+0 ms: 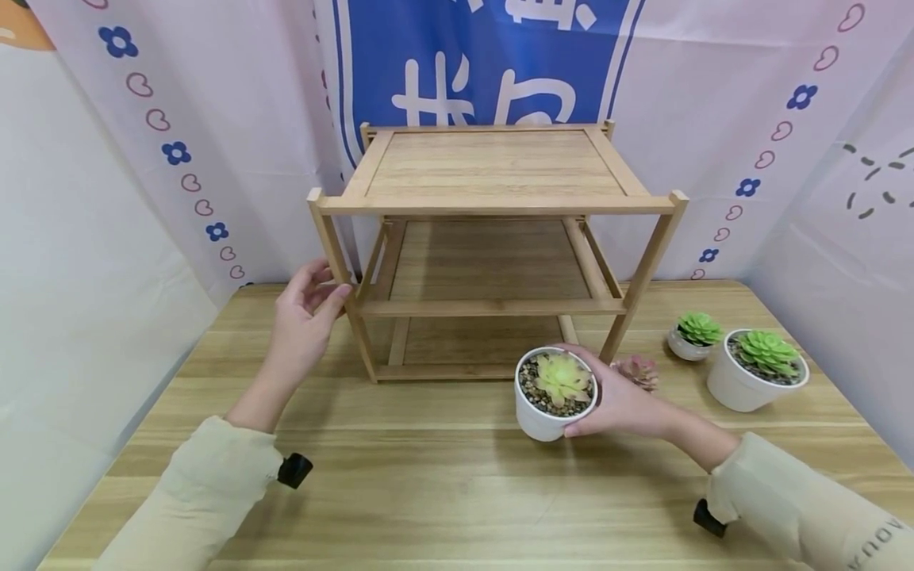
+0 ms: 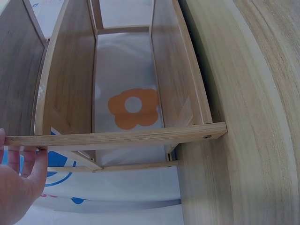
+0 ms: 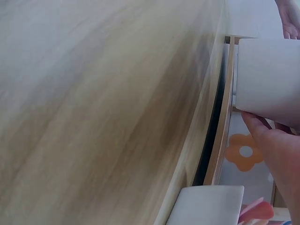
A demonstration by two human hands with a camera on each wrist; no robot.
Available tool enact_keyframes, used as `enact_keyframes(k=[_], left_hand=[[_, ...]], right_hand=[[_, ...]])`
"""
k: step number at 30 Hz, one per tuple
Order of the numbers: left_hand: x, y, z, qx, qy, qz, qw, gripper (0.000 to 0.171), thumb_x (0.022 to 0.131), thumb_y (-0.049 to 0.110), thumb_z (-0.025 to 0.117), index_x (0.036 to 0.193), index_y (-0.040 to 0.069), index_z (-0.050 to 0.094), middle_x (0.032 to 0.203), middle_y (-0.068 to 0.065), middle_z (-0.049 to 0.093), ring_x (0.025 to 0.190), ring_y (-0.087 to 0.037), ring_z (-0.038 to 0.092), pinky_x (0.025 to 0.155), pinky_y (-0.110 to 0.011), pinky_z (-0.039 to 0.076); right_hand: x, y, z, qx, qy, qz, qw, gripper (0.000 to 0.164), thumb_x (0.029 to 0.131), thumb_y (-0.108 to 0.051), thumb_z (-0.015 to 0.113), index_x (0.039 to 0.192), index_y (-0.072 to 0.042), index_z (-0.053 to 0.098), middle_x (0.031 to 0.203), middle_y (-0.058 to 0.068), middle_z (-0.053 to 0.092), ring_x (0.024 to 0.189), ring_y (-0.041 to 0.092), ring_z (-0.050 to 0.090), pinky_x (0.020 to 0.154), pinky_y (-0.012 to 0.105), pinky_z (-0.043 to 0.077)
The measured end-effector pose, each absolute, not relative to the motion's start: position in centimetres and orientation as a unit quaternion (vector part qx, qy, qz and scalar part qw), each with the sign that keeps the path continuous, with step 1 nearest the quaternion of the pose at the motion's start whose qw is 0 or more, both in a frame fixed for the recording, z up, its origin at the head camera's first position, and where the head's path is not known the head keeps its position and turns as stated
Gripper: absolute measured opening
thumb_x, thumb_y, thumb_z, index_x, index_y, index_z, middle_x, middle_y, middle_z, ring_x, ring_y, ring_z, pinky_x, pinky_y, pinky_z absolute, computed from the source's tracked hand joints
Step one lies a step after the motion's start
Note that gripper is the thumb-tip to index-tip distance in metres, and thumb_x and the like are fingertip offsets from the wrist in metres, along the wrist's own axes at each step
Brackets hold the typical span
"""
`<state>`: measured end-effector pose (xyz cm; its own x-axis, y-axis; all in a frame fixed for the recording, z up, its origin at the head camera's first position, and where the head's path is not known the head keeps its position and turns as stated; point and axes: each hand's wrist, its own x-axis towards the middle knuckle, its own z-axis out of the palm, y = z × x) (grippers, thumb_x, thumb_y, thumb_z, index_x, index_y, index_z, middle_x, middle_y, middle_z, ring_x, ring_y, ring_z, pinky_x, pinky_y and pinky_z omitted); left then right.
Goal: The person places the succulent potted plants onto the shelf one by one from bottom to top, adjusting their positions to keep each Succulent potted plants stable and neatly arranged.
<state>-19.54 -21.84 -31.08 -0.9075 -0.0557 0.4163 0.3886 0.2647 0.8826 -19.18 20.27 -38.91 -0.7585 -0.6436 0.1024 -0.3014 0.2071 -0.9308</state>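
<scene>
A three-tier wooden shelf stands on the table. My left hand holds its left front post at about the middle tier, thumb and fingertips against the wood; the left wrist view shows the fingers at the post. With my right hand I grip a white pot from its right side. Gravel and a yellow-green succulent fill that pot. It is just in front of the shelf's lower right part, tilted slightly toward the head camera. In the right wrist view, fingers and thumb are against the pot's wall.
Right of the shelf are a small potted green succulent and a larger white pot with a green succulent. A pink succulent is partly hidden behind my right wrist. Patterned cloth hangs behind the wooden table.
</scene>
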Motion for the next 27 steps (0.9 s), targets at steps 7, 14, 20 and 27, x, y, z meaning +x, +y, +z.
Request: enact_keyframes(k=[7,14,20,27], left_hand=[[-19.6,-21.8,-31.1,-0.109,-0.77,-0.601,0.187,0.043,0.105,0.001,0.053,0.146,-0.009,0.041,0.129,-0.013,0.052,0.112,-0.011,0.058,0.093,-0.019,0.055],[-19.6,-21.8,-31.0,-0.108,-0.771,-0.6,0.185,0.043,0.105,0.002,0.054,0.146,-0.009,0.042,0.131,-0.017,0.053,0.112,-0.013,0.058,0.094,-0.019,0.055],[-19.6,-21.7,-30.9,-0.107,-0.772,-0.599,0.183,0.043,0.106,0.003,0.055,0.145,-0.009,0.042,0.13,-0.016,0.053,0.113,-0.014,0.058,0.095,-0.019,0.055],[-19.5,-21.7,-30.8,-0.104,-0.771,-0.601,0.182,0.043,0.106,0.003,0.054,0.145,-0.009,0.042,0.132,-0.018,0.052,0.115,-0.018,0.057,0.095,-0.019,0.055]], right_hand=[[-19.3,19.4,-39.0,-0.297,0.764,-0.55,0.16,0.107,0.071,-0.006,0.093,0.156,0.0,0.027,0.146,0.027,0.045,0.131,0.044,0.047,0.105,0.022,0.045],[-19.5,18.4,-39.0,-0.287,0.772,-0.545,0.158,0.107,0.072,-0.009,0.093,0.155,-0.001,0.027,0.146,0.025,0.045,0.133,0.043,0.046,0.106,0.021,0.043],[-19.4,17.6,-39.2,-0.277,0.772,-0.553,0.143,0.106,0.072,-0.008,0.093,0.155,-0.003,0.028,0.147,0.024,0.045,0.133,0.042,0.047,0.11,0.03,0.042],[-19.5,16.8,-39.0,-0.262,0.777,-0.56,0.115,0.104,0.071,-0.007,0.092,0.154,-0.003,0.029,0.146,0.023,0.047,0.131,0.04,0.05,0.114,0.047,0.04]])
